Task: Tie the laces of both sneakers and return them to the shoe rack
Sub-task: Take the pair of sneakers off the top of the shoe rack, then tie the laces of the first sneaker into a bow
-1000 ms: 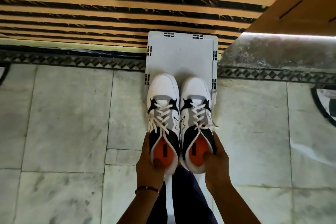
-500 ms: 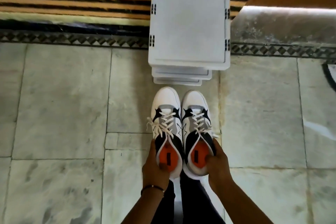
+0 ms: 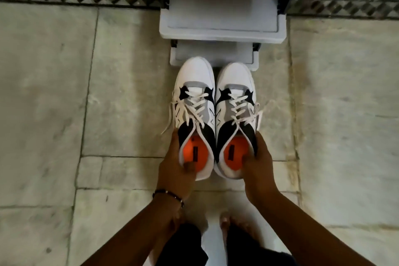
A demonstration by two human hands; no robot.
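Head view: the left hand (image 3: 174,170) grips the heel of the left sneaker (image 3: 194,114), thumb inside its orange-lined opening, and the right hand (image 3: 257,166) grips the heel of the right sneaker (image 3: 235,119) the same way. The two shoes sit side by side, toes just at the lowest shelf of the white shoe rack (image 3: 222,28), over the marble floor (image 3: 43,93). White laces (image 3: 192,106) hang loosely.
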